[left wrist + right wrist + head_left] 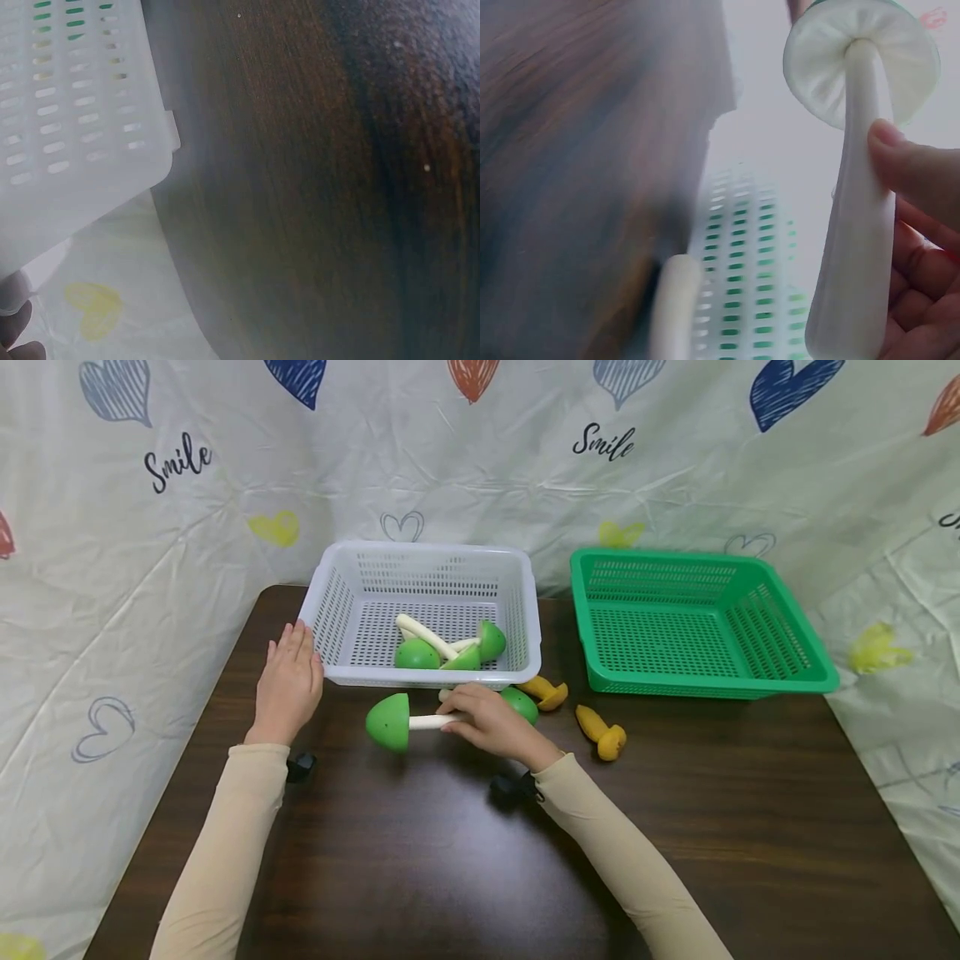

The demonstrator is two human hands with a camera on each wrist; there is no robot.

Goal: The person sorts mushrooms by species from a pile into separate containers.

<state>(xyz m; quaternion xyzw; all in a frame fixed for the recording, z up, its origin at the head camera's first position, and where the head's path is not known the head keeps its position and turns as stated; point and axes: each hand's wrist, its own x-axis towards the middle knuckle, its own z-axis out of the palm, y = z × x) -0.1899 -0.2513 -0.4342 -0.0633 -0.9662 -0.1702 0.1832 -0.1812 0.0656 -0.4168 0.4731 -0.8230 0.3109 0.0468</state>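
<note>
Green mushroom (390, 722) stem pinched by right hand (491, 720); left hand (287, 681) touching white basket (330, 602).

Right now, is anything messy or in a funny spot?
Two yellow mushrooms lie tipped over on the table, outside both baskets. The green basket holds nothing. Nothing looks broken or spilled.

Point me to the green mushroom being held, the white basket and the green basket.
green mushroom (388, 722), head view, on its cap.
white basket (431, 677), head view, on its near rim.
green basket (705, 687), head view, on its near rim.

Dark wooden table (450, 877), white basket (427, 675), green basket (705, 681), green mushrooms (388, 722), yellow mushrooms (600, 732)
</note>
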